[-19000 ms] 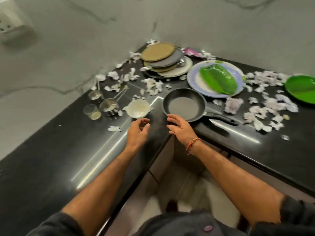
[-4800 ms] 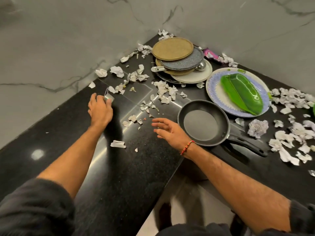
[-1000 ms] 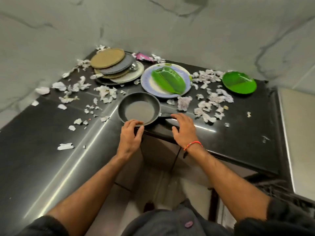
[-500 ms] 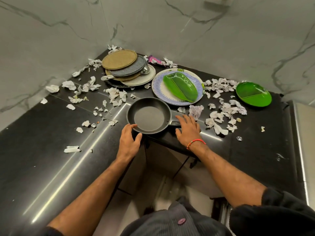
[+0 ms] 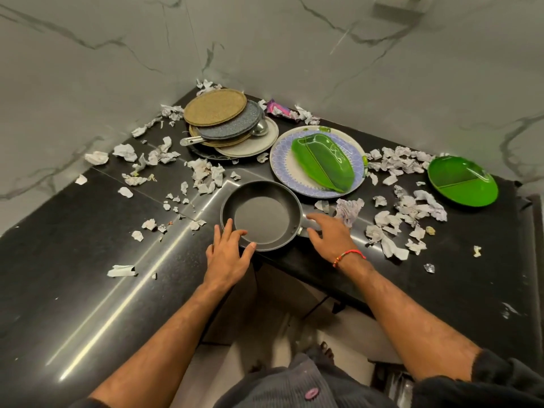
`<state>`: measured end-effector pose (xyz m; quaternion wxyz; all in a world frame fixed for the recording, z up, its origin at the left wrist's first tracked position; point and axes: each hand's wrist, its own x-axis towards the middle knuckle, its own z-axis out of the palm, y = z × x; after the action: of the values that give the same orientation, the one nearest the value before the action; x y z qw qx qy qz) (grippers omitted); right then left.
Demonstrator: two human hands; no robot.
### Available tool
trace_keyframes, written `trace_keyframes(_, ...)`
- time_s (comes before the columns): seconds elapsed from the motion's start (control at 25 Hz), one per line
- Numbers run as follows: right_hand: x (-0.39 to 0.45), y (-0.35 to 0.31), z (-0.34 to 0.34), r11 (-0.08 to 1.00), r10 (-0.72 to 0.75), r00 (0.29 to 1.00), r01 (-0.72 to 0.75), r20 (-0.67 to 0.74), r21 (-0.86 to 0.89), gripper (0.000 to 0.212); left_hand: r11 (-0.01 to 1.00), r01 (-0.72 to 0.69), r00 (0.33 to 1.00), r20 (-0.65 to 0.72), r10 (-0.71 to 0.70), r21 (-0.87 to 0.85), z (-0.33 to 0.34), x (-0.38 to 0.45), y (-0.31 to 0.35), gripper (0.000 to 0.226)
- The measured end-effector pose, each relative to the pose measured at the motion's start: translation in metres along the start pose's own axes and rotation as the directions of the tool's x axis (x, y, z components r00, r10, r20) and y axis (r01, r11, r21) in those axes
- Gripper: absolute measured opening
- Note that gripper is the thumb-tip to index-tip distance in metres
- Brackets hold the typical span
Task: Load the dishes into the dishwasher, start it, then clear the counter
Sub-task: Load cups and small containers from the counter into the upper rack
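Observation:
A black frying pan sits at the inner corner of the black counter. My left hand lies on its near rim, fingers straight and reaching over into the pan. My right hand covers the pan's handle, thumb on the near side and fingers curled over the far side; the handle is hidden under it. Behind stand a stack of round plates with a steel ladle, a patterned plate bearing a green leaf-shaped dish, and a green divided plate.
Torn paper scraps litter the counter on both sides of the pan, and a purple wrapper lies by the marble wall. Cabinet fronts and floor show below the counter's corner edge. A dark rack shows at bottom right.
Since earlier, the measuring cups and small bowl have left the counter. In the last second both hands stayed at the pan; my left fingers slid further over its rim.

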<state>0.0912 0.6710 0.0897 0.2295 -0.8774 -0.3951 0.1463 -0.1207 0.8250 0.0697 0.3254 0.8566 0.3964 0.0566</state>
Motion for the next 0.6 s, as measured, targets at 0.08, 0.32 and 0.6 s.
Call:
trace_keyframes(0.08, 0.006, -0.008, 0.008, 0.998, -0.057, 0.996, 0.057, 0.066, 0.002, 0.040, 0.998, 0.011, 1.000, -0.002, -0.011, 0.069, -0.004, 0.003, -0.002, 0.044)
trace_keyframes(0.32, 0.027, -0.038, 0.016, 0.972, -0.232, 0.912, 0.229, 0.339, 0.051, 0.056, 0.957, 0.220, 0.974, -0.097, -0.204, 0.191, -0.028, 0.005, -0.029, 0.043)
trace_keyframes(0.6, 0.028, -0.047, 0.014, 0.919, -0.354, 0.845, 0.393, 0.400, -0.017, 0.060, 0.867, 0.470, 0.869, -0.260, -0.422, 0.165, -0.043, -0.020, -0.047, 0.051)
